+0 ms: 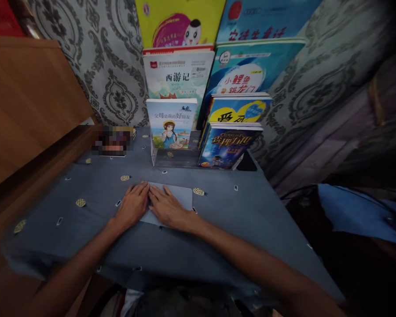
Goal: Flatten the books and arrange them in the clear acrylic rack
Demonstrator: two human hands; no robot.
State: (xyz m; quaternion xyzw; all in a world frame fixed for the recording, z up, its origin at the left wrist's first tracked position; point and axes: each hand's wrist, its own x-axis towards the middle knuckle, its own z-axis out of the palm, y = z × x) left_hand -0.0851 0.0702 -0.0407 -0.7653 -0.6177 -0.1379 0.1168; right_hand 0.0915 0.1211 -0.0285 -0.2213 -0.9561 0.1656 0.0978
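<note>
1. Head view: left hand (134, 201) and right hand (169, 208) lie side by side, palms down, fingers extended, clamped on nothing.
2. Sheet (184, 198): flat on the cloth (251, 211), under the right hand; left hand at its left edge.
3. Rack (176, 159): beyond the sheet, holding upright books (174, 119).

Your single camera sits on your head, above the near edge of the table (251, 211), and faces forward and down across it. It is close enough that your left hand (134, 201) and right hand (167, 208), over the table, fall near mid-view. At the table's far side, the top border cuts off the tall books (180, 11). Right of the table, the view seems too dark to read surely.
</note>
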